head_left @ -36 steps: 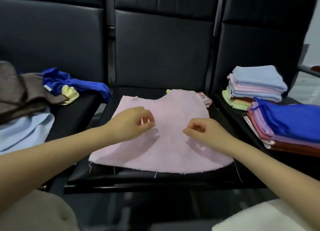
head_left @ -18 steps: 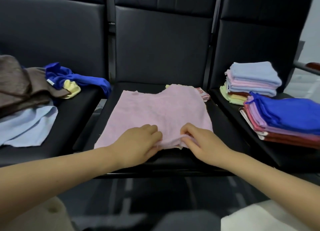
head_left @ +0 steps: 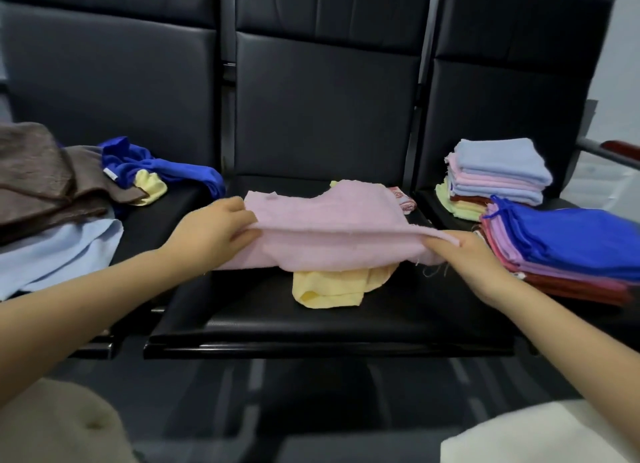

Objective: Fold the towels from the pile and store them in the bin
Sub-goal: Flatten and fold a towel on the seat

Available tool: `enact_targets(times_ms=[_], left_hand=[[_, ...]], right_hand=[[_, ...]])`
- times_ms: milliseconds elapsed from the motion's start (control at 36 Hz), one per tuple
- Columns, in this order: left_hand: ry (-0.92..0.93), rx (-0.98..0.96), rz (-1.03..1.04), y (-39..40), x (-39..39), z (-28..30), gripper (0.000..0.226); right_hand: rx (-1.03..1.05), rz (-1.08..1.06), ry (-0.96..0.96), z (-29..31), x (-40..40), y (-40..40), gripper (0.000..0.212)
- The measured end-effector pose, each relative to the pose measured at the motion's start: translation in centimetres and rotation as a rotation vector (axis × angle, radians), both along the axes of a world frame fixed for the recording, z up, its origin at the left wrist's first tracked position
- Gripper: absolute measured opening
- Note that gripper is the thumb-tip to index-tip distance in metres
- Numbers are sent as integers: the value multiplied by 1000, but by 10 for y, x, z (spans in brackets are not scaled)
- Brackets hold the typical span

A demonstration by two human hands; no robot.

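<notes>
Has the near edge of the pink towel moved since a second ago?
Yes. Both hands, left and right, have lifted the pink towel's near edge off the black seat and carried it toward the seat back, uncovering a yellow cloth.

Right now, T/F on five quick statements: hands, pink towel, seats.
1. Both hands grip the pink towel. True: left hand, right hand.
2. A yellow cloth shows under the pink towel. True.
3. The pink towel lies flat, unfolded. False: its near edge is lifted, folding toward the backrest.
4. The folded stacks sit on the left seat. False: the folded stack is on the right seat; loose cloths lie left.
5. The blue folded cloth tops the nearer right stack. True.
</notes>
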State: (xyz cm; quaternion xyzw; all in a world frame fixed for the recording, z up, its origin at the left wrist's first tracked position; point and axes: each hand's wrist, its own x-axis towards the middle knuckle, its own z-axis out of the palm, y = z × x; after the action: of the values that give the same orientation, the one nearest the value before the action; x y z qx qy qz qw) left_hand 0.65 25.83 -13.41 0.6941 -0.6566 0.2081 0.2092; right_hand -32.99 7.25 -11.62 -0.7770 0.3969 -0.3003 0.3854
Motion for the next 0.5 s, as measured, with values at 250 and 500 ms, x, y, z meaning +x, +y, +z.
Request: enact_targets(times_ms=[250, 500], left_hand=[[617, -108, 38, 13, -27, 21, 20], [806, 103, -85, 33, -49, 17, 31]], right_hand=[[207, -28, -298, 14, -4, 13, 20], [306, 8, -72, 19, -15, 28, 20]])
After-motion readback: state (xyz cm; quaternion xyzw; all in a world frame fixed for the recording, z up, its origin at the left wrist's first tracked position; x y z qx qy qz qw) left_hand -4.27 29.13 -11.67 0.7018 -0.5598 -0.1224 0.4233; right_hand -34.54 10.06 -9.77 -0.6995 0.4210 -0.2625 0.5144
